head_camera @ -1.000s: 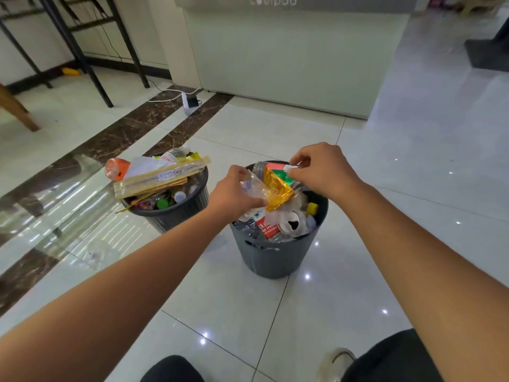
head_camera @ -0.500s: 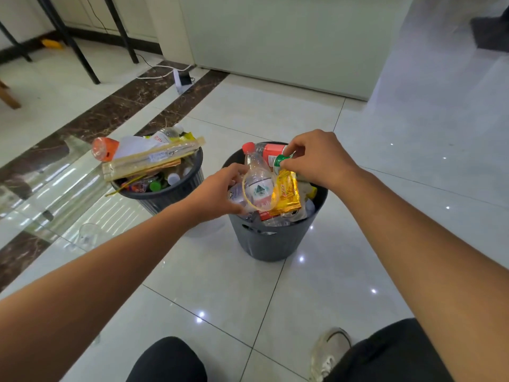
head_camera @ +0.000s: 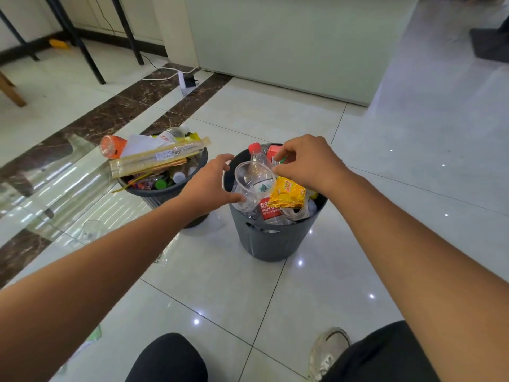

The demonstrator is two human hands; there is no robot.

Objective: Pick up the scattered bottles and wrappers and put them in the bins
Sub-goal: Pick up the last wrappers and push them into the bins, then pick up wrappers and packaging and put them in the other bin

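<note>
Two dark grey bins stand on the tiled floor. The right bin [head_camera: 264,241] is heaped with bottles; a clear plastic cup [head_camera: 253,186] and a yellow wrapper [head_camera: 287,193] lie on top beside a red-capped bottle [head_camera: 254,150]. My left hand [head_camera: 209,183] hovers at this bin's left rim with fingers spread, its thumb against the cup's base. Over the bin, my right hand [head_camera: 308,164] has its fingertips pinched close to the cup's rim; whether they hold anything is unclear. The left bin [head_camera: 165,195] overflows, with an orange-capped bottle [head_camera: 113,146] and a long packet [head_camera: 159,158] on top.
A clear cup [head_camera: 92,230] and a transparent wrapper [head_camera: 91,337] lie on the floor at the left. Farther back a power strip [head_camera: 187,81] and cable sit before a pale counter [head_camera: 275,37]. Black table legs [head_camera: 82,45] stand far left. My knee [head_camera: 168,357] and shoe [head_camera: 327,351] are below.
The cup and yellow wrapper went from being held above the right bin to resting on its heap. My left hand's fingers have spread away from the cup.
</note>
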